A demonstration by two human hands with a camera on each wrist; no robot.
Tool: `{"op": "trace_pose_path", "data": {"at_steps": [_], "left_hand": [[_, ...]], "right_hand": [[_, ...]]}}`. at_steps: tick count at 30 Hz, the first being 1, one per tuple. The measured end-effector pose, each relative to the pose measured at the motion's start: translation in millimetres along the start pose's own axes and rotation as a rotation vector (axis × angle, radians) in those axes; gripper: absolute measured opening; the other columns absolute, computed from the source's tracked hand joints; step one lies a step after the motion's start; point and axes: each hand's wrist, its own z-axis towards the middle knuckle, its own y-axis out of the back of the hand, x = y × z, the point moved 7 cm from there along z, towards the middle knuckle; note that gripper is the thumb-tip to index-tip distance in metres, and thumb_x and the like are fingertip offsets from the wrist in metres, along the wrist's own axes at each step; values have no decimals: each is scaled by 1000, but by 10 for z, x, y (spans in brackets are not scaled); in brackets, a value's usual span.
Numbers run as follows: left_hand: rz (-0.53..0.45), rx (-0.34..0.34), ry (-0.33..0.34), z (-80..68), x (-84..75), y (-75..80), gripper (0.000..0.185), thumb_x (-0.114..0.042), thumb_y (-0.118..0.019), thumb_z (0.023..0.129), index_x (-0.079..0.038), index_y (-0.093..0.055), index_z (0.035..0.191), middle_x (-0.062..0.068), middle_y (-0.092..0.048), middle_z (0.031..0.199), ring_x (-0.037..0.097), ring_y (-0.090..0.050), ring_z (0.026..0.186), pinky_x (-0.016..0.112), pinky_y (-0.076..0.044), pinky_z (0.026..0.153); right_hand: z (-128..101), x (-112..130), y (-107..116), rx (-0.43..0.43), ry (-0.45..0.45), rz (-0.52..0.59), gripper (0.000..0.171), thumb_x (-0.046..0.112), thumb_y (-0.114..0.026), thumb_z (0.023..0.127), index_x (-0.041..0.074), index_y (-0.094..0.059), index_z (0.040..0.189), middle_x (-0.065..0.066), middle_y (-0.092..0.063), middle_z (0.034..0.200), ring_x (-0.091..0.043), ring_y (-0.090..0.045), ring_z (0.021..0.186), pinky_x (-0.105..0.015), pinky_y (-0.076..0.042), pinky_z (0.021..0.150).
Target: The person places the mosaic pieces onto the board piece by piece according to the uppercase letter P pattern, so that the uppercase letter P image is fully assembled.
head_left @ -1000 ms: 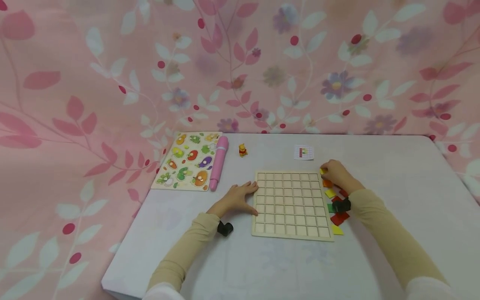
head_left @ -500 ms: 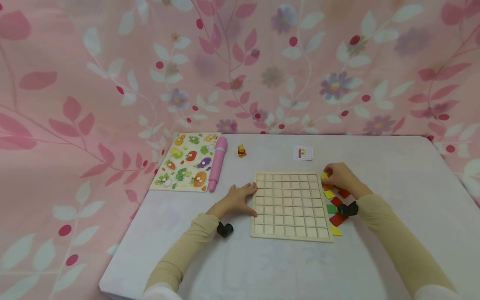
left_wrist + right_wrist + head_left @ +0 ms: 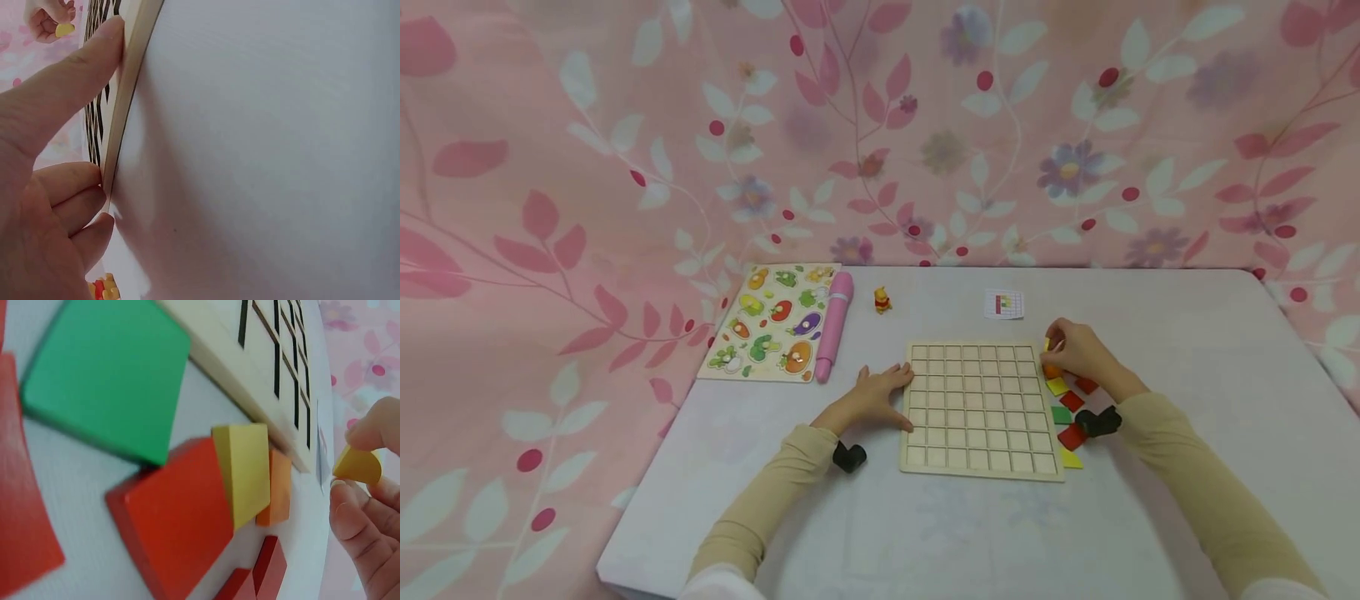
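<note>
My left hand [image 3: 872, 397] rests at the left edge of a wooden grid board [image 3: 981, 408], fingers spread. In the left wrist view its thumb lies on the frame and the other fingertips sit against the edge. Past the board's far right corner, my right hand [image 3: 1081, 357] pinches a small yellow block [image 3: 359, 465] with a curved side between thumb and fingertips. Loose flat blocks lie along the board's right edge: a green block [image 3: 109, 375], a red block [image 3: 178, 519], another yellow block [image 3: 247, 469], an orange block [image 3: 279, 487] and several more. The grid cells hold no blocks.
Behind the board lies a white card [image 3: 1003, 304] with a coloured grid pattern. A small bear figurine [image 3: 882, 300] stands to its left. Farther left are a pink tube-shaped object [image 3: 833, 325] and a vegetable puzzle board [image 3: 760, 325]. A patterned curtain [image 3: 880, 125] hangs behind the table.
The yellow block in my right hand has turned from flat to more upright, and the hand has shifted slightly. My left hand has stayed on the board.
</note>
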Motion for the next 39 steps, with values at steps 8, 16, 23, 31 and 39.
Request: {"op": "trace_pose_path", "data": {"at_steps": [8, 16, 23, 31, 39], "left_hand": [[-78, 17, -69, 29, -4, -36, 97, -43, -75, 66, -3, -26, 139, 7, -15, 146, 14, -13, 132, 35, -7, 106], [-119, 14, -74, 42, 21, -38, 98, -41, -76, 65, -3, -26, 139, 5, -14, 146, 13, -13, 131, 31, -9, 106], [-124, 6, -78, 59, 22, -33, 99, -43, -77, 64, -3, -27, 139, 6, -15, 146, 13, -14, 131, 32, -10, 106], [-116, 7, -61, 58, 10, -15, 99, -43, -77, 63, -3, -28, 139, 6, -16, 146, 14, -15, 131, 33, -9, 106], [-108, 12, -44, 50, 8, -12, 99, -42, -78, 63, -5, -28, 139, 5, -16, 146, 12, -15, 131, 32, -9, 106]], "right_hand": [[-12, 103, -67, -1, 58, 73, 32, 7, -73, 71, -5, -52, 92, -9, -56, 78, -20, -53, 67, -28, -47, 58], [-11, 227, -111, -9, 117, 134, 30, 10, -74, 72, -4, -58, 93, -7, -59, 78, -17, -52, 65, -24, -47, 56], [33, 306, -180, 11, 136, 211, 29, 9, -75, 71, -5, -63, 94, -5, -59, 76, -17, -50, 63, -21, -45, 54], [92, 356, -335, 63, 199, 233, 29, 10, -75, 71, -4, -67, 95, -1, -60, 75, -13, -52, 64, -23, -46, 56], [117, 371, -468, 141, 216, 183, 28, 15, -73, 74, -4, -67, 94, 2, -57, 72, -12, -47, 63, -23, -42, 54]]}}
